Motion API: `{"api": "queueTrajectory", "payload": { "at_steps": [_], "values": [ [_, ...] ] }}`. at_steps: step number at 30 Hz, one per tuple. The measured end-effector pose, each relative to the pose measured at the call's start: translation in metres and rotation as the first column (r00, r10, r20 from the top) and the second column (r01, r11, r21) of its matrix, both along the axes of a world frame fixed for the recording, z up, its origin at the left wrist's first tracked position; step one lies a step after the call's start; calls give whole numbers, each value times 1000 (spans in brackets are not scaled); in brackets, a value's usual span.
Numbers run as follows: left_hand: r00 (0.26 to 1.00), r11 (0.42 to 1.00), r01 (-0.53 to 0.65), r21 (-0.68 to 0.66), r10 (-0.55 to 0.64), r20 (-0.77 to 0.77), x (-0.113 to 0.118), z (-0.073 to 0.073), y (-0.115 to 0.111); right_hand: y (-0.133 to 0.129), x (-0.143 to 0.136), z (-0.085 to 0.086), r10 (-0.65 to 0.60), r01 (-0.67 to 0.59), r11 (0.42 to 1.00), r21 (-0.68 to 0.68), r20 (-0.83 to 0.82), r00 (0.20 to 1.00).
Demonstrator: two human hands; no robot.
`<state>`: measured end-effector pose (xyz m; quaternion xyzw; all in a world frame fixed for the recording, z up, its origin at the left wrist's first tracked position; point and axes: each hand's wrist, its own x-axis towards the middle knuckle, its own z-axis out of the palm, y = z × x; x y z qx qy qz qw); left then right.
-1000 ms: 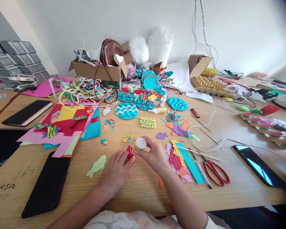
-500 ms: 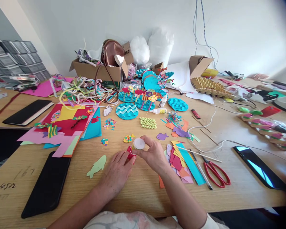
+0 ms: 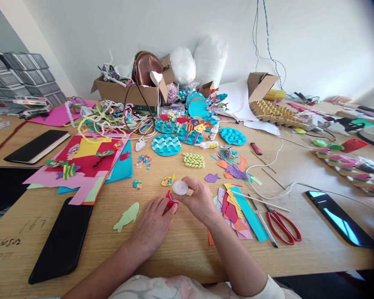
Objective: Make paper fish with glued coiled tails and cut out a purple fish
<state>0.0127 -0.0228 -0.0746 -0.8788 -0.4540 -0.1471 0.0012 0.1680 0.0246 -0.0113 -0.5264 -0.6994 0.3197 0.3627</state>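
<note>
A small red paper cutout (image 3: 172, 203) lies on the table with a white line of glue on it. My left hand (image 3: 151, 222) rests beside it, thumb and fingertips holding it against the tabletop and covering part of it. In my right hand (image 3: 201, 201) is a glue bottle (image 3: 180, 189), pinched between thumb and fingers. The bottle is turned upside down, its pale round base up; its nozzle is hidden. Just behind sits a yellow paper fish (image 3: 168, 180) with coloured dots. A pale green paper fish (image 3: 126, 216) lies left of my left hand, and a purple one (image 3: 212, 178) to the right.
Paper scraps (image 3: 233, 211), a pen (image 3: 263, 220) and red-handled scissors (image 3: 283, 226) lie right of my arm. A phone (image 3: 339, 218) is farther right. On the left are a black case (image 3: 62, 243) and coloured sheets (image 3: 84, 166). Blue wavy discs (image 3: 166, 145) stand toward the back.
The glue bottle in my right hand has shifted very slightly left over the red cutout. My left hand stays in place.
</note>
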Motion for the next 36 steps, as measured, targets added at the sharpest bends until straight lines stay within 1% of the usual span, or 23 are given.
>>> {"api": "queueTrajectory", "payload": {
  "at_steps": [6, 15, 21, 24, 28, 36],
  "values": [
    [1000, 1000, -7, 18, 7, 14, 0, 0, -1, 0, -1, -1, 14, -14, 1000, 2, 2, 1000],
    [1000, 999, -13, 31, 12, 22, -1, -3, -1, 2, -2, -8, 38, -38, 999, 31, 3, 999],
    [1000, 1000, -16, 20, 16, 0, -1, 0, -1, 1, -3, -6, 55, -55, 998, 33, 5, 998],
    [1000, 1000, -15, 20, 15, -1, -1, -1, -1, -1, 0, -3, 59, -59, 998, -6, -10, 998],
    [1000, 1000, -1, 29, 1, 0, -1, -3, -1, -2, 5, -2, 33, -35, 997, -70, -23, 999],
    [1000, 999, 9, 43, -8, -22, -1, -5, 0, 1, 12, -13, 30, -54, 986, -157, -151, 988]
  ]
}}
